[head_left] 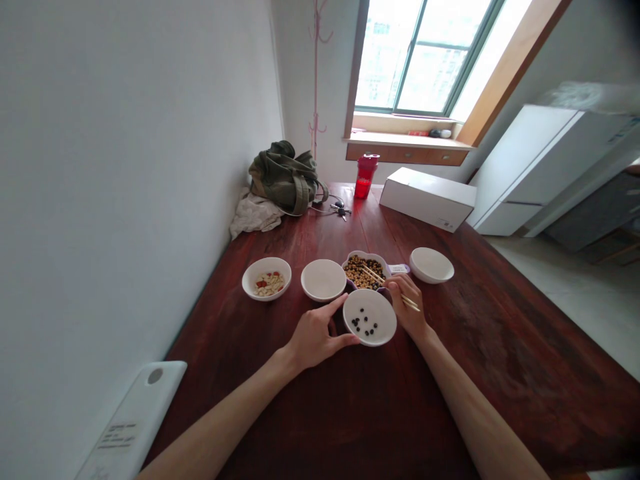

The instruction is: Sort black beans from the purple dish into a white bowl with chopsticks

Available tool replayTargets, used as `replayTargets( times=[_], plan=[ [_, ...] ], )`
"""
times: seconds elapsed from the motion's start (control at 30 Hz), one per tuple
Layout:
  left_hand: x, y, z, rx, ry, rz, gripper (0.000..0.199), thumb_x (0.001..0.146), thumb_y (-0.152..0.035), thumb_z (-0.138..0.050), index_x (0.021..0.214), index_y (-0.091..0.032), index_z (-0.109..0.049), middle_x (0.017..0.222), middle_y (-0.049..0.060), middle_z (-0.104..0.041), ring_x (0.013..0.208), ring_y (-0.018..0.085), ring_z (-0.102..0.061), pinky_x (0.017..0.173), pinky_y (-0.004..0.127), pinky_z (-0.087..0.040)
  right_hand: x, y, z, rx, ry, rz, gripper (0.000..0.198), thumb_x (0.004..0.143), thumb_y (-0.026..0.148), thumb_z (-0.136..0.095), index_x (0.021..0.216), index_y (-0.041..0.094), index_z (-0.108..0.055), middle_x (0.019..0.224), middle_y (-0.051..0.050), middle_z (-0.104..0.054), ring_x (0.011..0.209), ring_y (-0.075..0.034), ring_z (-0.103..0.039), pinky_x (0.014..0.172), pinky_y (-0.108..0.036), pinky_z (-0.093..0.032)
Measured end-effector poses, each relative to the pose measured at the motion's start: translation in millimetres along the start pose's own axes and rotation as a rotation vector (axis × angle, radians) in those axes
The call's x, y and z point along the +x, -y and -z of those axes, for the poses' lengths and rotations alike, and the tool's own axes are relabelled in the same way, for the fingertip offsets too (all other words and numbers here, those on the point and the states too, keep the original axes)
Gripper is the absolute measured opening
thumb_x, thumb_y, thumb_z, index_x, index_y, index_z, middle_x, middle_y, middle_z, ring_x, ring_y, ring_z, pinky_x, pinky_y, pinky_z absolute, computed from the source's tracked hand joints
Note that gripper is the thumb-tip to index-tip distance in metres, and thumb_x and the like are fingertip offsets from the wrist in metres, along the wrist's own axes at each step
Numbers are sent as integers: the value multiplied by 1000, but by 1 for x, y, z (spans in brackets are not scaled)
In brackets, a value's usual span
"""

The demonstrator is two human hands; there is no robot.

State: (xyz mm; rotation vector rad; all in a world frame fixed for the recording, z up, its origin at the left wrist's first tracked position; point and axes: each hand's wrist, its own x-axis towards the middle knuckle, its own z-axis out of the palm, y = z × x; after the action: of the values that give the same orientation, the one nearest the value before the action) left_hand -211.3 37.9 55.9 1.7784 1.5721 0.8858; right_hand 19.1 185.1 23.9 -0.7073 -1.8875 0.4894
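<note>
Well, left hand [314, 337] clasping bowl [384, 312] (dark beans [367, 333] inside), right hand [410, 312] pinching chopsticks [373, 275]

You face a bright window [425, 57] that lets in daylight. Left of the window, you have a pink rack [315, 80] and a pale wall [125, 147]; below it, wooden drawers [407, 155]; to its lower right, a white cabinet [530, 160] and grey floor [555, 280].
</note>
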Motion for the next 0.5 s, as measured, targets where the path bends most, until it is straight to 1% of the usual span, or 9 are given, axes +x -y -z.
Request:
replayTargets(
  times=[0.17, 0.37, 0.5],
  plan=[
    [0, 0, 0, -7, -2, -8, 95, 79, -65, -78, 155, -20, -44, 83, 2, -75, 63, 19, -67, 67, 28, -53, -1, 0, 0, -1, -7, 25, 24, 103, 26, -49, 87, 23, -66, 84, -5, -67, 82, -22, -60, 79, -39, -48],
    [0, -1, 1, 0, -1, -13, 94, 79, -66, -77, 154, -20, -45, 89, 4, -76, 66, 20, -69, 69, 30, -55, -1, 0, 0, 3, -15, 5, 26, 104, 30, -49, 87, 24, -67, 83, -5, -67, 82, -22, -61, 79, -40, -49],
    [0, -1, 1, -2, 3, -6, 95, 79, -66, -77, 155, -20, -44, 86, 3, -75, 65, 20, -69, 69, 30, -55, 0, 1, 0, 15, -30, -6, 28, 103, 33, -49, 84, 24, -68, 82, -5, -68, 81, -23, -62, 78, -40, -48]
  ],
)
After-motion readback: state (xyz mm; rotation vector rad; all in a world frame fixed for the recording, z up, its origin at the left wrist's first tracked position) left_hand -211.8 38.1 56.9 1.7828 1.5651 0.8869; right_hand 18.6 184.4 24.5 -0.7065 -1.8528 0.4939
